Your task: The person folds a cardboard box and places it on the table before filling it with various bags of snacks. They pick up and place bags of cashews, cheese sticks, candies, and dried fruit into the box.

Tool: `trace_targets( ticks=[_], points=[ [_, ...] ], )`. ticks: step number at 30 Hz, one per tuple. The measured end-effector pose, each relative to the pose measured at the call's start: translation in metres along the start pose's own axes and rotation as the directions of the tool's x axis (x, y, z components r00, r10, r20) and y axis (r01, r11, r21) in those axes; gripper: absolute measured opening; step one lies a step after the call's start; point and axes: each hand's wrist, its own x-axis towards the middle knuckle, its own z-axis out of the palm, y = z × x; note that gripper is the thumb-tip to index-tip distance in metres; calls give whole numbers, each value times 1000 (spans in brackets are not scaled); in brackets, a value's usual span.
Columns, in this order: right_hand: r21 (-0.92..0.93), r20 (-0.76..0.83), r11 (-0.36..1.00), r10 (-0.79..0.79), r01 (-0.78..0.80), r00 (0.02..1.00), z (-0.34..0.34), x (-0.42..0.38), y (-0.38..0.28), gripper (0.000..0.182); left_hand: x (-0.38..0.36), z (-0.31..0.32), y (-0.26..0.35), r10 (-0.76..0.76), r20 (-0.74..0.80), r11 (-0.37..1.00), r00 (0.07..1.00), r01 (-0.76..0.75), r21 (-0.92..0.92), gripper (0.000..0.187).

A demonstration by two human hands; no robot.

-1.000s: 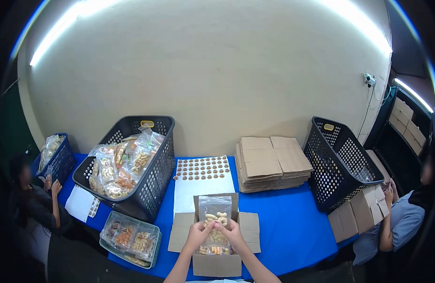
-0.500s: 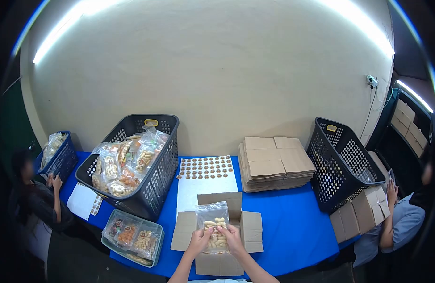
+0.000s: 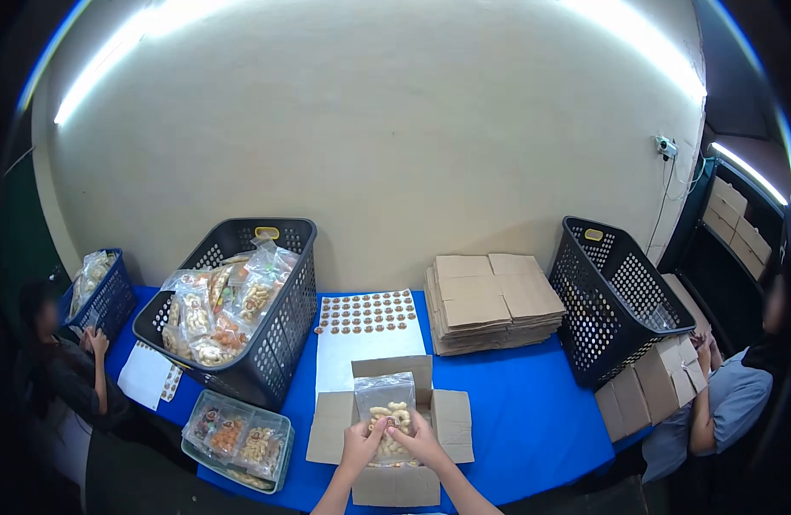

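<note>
A clear plastic bag of pale curved snacks (image 3: pixel 385 395) is held upright over an open cardboard box (image 3: pixel 451 429). My left hand (image 3: pixel 359 446) grips its left side and my right hand (image 3: pixel 421 445) its right side. Both thumbs press on the front of the bag, around a small round brown sticker that they partly cover. The box's flaps are folded outward, and its inside is mostly hidden by the bag and hands. Just behind the box lies a white sheet of round stickers (image 3: pixel 361 352), with rows of stickers on its far part.
A black basket of snack bags (image 3: pixel 280 343) stands left, with a clear tub (image 3: pixel 284 459) of bags before it. Flattened cardboard boxes (image 3: pixel 498 292) are stacked right, beside another black basket (image 3: pixel 584 343). One person (image 3: pixel 78 378) works at far left, another (image 3: pixel 730 403) at far right.
My thumbs have shifted slightly on the bag, which stays over the box. The view has tilted a little. At the right, the other person's raised hand has come down toward the boxes.
</note>
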Motion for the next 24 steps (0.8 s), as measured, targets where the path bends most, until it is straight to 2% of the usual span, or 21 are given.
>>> trace_targets(
  ticks=[6, 9, 11, 14, 18, 24],
  points=[
    [21, -1, 1000, 11, -11, 1000, -7, -4, 21, 45, -2, 2, -20, -42, 34, 999, 999, 42, -21, 39],
    [26, -16, 999, 47, -47, 999, -10, -8, 16, 46, -7, 4, -27, -193, 141, 961, 971, 216, -172, 40],
    [70, -42, 992, 107, -104, 993, -5, -14, 1, 41, -10, 6, -21, -164, 151, 956, 975, 195, -219, 38],
    [98, -95, 995, 22, -13, 995, -3, -12, 6, 35, -14, 5, -11, -182, 177, 952, 967, 219, -212, 32],
    [73, -167, 997, 19, -6, 986, 2, -14, 15, 31, -9, 2, -12, -171, 232, 961, 958, 214, -174, 29],
    [55, -231, 998, -9, 22, 973, -7, -17, 27, 26, -13, 14, -54, -93, 261, 978, 961, 137, -155, 32]
  ],
)
